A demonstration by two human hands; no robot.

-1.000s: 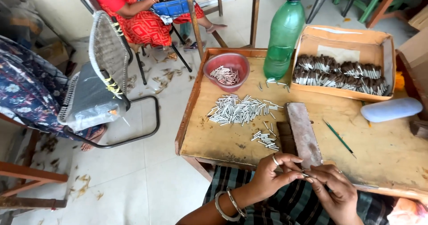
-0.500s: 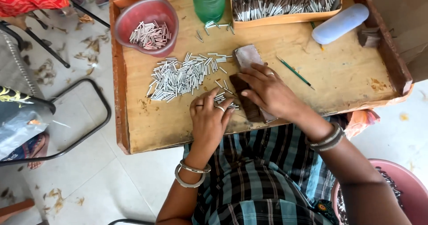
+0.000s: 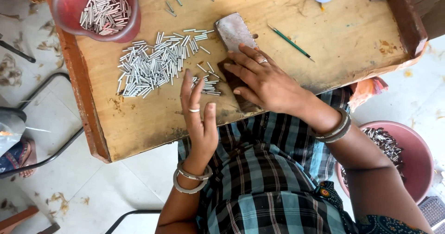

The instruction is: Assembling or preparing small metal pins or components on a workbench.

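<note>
Short silvery metal tubes lie heaped on the raised-edge wooden worktop, just left of the dark rectangular block; more fill the round pink plastic bowl at the far left corner, well left of the block. The left hand hovers open, fingers spread, holding nothing, over a small cluster of tubes beside the block's near end. The right hand lies flat on the block, seemingly steadying it, fingers splayed rather than gripping. Right of the block, a thin green stick rests on bare wood with free room to the worktop's rim. A second pink basin sits on the floor, far right of the block.
</note>
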